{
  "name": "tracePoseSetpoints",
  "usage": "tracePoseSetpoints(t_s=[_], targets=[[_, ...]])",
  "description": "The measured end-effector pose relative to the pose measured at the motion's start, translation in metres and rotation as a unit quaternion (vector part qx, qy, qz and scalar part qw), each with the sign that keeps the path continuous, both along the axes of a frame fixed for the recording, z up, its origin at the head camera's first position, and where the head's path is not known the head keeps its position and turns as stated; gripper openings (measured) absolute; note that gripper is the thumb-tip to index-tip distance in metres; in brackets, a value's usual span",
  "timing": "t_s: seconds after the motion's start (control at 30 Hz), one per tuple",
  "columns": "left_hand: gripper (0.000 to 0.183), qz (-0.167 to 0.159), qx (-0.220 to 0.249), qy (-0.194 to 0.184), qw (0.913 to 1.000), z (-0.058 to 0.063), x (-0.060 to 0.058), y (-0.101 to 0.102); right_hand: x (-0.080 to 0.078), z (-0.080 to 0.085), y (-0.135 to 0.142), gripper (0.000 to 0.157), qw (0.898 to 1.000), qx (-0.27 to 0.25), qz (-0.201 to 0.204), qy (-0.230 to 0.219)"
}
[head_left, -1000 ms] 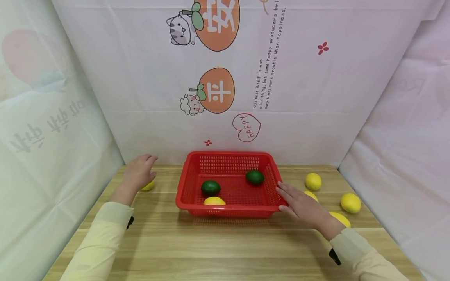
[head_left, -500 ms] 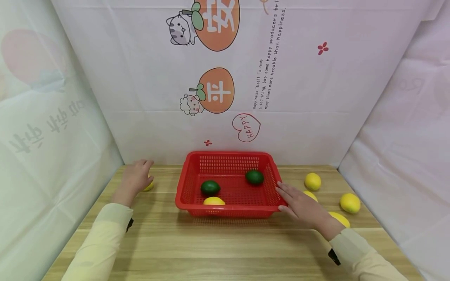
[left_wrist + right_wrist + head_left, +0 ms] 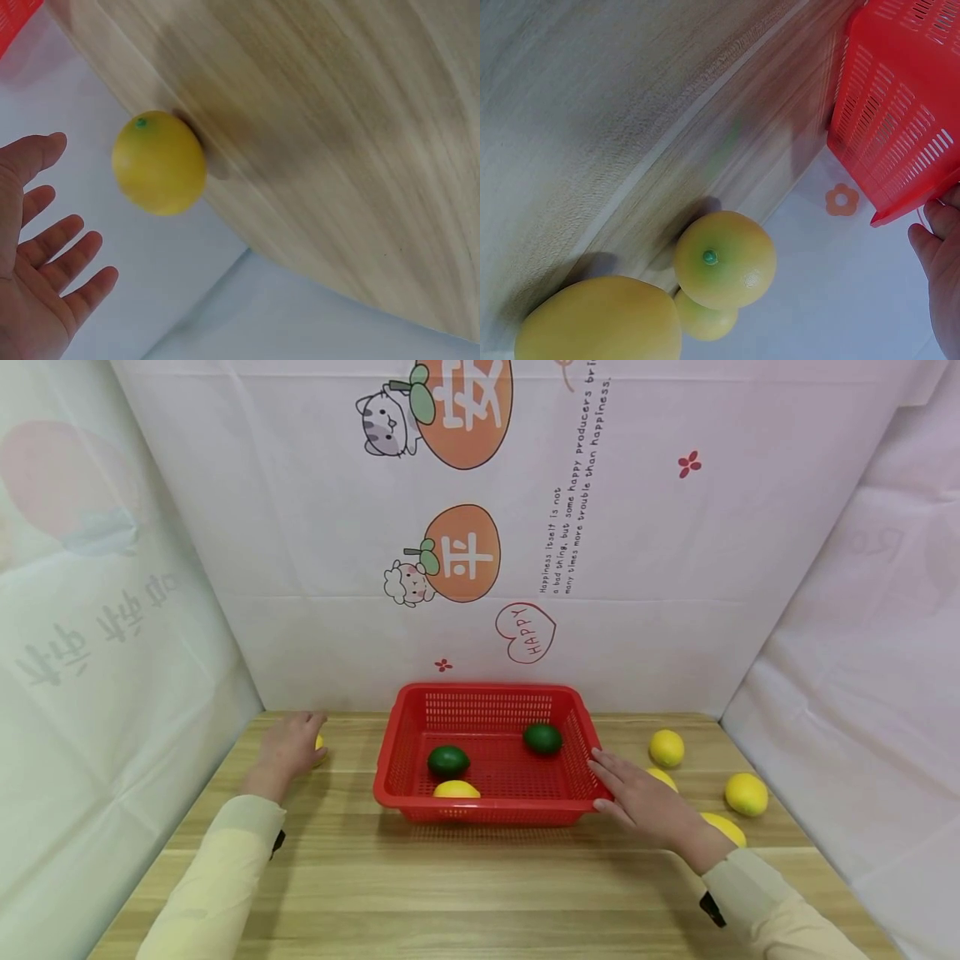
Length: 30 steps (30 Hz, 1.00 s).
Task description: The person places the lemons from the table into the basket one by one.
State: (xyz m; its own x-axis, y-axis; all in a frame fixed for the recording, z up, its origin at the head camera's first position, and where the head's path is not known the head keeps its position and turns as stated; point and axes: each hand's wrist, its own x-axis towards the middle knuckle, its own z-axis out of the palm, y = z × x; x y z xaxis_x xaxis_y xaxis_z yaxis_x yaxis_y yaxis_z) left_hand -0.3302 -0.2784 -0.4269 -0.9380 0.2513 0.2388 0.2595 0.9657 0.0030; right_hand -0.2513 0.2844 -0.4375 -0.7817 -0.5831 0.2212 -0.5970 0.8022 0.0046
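At the table's back left, my left hand is over a yellow lemon, which it partly covers in the head view. The left wrist view shows that lemon on the wood beside my spread, relaxed fingers, with a gap between them. A red plastic basket stands at the back middle. Inside it lie two dark green oval fruits, one on the left and one on the right, plus a yellow lemon by the front wall. My right hand rests with extended fingers against the basket's right rim.
Several yellow lemons lie right of the basket: one at the back, one farther right, others partly behind my right hand and wrist. White printed cloth hangs behind the wooden table and on both sides.
My left hand has lowered slightly over the lemon at the left, covering more of it in the head view. My right hand and the basket have stayed put.
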Motion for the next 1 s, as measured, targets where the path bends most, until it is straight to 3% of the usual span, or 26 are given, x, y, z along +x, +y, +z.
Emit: tracePoseSetpoints(t_s=[0.3,0.7,1.0], targets=[[0.051,-0.001,-0.008,0.000,1.0000,-0.010,-0.004,0.000,0.000,-0.001,0.000,0.067,1.000,-0.002,0.002,0.002],[0.054,0.019,0.014,-0.040,0.9989,-0.015,-0.007,0.000,0.000,-0.003,0.001,0.067,1.000,-0.001,-0.002,-0.002],[0.055,0.031,0.047,-0.044,0.9974,-0.025,-0.006,-0.001,0.001,-0.002,0.001,0.067,1.000,-0.003,-0.004,-0.004]])
